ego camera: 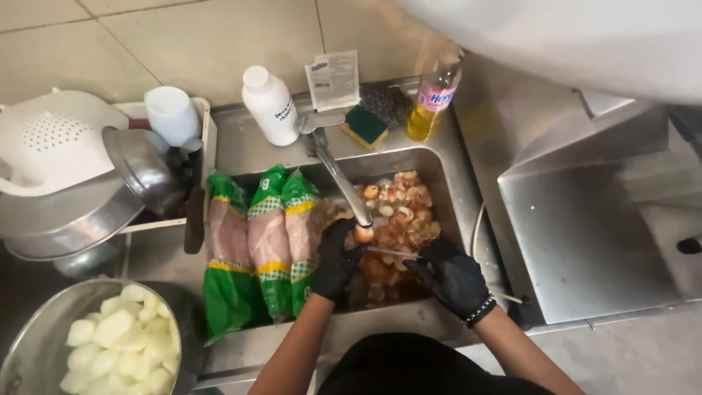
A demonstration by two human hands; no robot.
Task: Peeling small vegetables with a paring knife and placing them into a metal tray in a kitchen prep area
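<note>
Over the sink (439,164), the gloved left hand (336,260) is closed around a small onion (363,234) under the tap (340,175). The gloved right hand (452,276), at the onion's 4 o'clock, grips a knife (391,251). Three packaged chicken packs (267,245) lie at the onion's 9 o'clock.

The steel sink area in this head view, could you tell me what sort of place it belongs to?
Most likely a working kitchen, perhaps a commercial one: a stainless steel sink full of onion peelings, green-wrapped packs of raw chicken, and a large metal bowl of peeled potato chunks.
</note>
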